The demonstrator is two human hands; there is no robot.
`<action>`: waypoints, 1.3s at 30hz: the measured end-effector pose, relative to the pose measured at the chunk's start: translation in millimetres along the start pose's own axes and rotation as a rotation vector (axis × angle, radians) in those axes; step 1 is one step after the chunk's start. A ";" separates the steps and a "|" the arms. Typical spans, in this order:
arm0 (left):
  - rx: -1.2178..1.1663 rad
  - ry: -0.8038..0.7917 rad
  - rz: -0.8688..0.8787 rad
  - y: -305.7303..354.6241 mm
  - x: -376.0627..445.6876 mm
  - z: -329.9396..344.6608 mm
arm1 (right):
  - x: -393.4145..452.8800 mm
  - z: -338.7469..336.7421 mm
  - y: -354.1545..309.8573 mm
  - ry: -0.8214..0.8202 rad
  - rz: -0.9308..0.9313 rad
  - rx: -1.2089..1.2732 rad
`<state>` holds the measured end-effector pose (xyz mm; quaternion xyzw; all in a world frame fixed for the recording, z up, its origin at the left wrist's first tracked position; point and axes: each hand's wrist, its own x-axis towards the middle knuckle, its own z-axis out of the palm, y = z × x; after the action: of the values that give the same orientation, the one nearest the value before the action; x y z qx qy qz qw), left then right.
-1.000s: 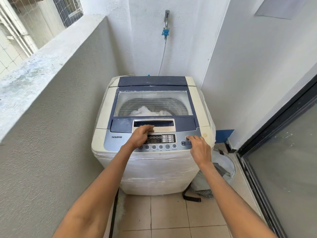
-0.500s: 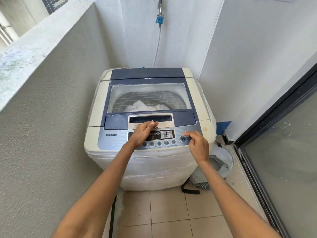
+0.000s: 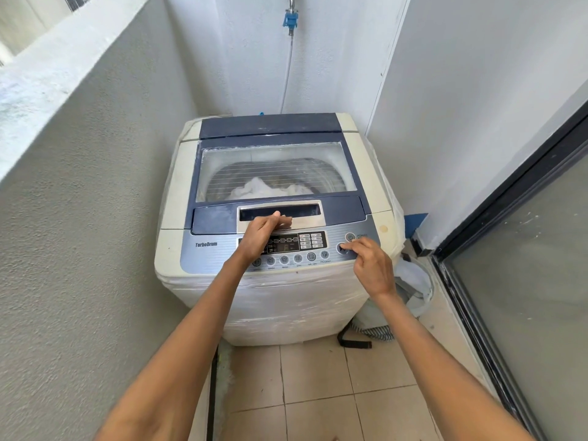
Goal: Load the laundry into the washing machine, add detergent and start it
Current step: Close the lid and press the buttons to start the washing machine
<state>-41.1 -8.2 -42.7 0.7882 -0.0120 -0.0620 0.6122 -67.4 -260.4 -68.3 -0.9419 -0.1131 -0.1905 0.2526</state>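
Note:
A cream top-loading washing machine (image 3: 178, 218) stands in the corner with its blue-framed glass lid (image 3: 276, 167) closed. White laundry (image 3: 264, 190) shows through the glass inside the drum. My left hand (image 3: 259, 235) rests on the control panel (image 3: 219, 249) with its fingers lying straight on the silver lid handle (image 3: 305, 218). My right hand (image 3: 372, 265) has loosely curled fingers, and its index fingertip touches the round start button (image 3: 342, 248) at the panel's right, just below the power button (image 3: 350, 237). No detergent container is in view.
A rough grey parapet wall (image 3: 79, 186) runs close on the left, white walls stand behind and to the right. A tap with a blue fitting (image 3: 290, 19) and hose hangs above the machine. A white laundry basket (image 3: 413, 281) sits right of the machine beside a dark-framed glass door (image 3: 521, 281).
My left hand's fingers have straightened from curled and slid up onto the lid handle. My right index finger moved from the power button down to the start button. The view tilted down slightly.

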 end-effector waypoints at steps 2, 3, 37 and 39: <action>-0.006 0.000 0.001 -2.3 1.0 -0.8 | -0.3 0.8 -0.4 0.000 0.004 0.000; -0.023 -0.001 -0.001 -2.3 1.2 -1.1 | -0.4 1.4 -0.6 -0.002 0.008 -0.001; 0.055 0.018 -0.003 -3.1 -13.4 -2.8 | -11.8 1.4 -10.8 -0.060 0.040 -0.088; 0.043 0.017 0.000 -5.4 -12.3 -3.7 | -11.0 1.5 -9.9 -0.054 0.040 -0.102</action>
<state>-53.2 -2.1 -46.0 0.8015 -0.0083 -0.0550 0.5953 -79.9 -252.5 -69.7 -0.9604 -0.0911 -0.1655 0.2047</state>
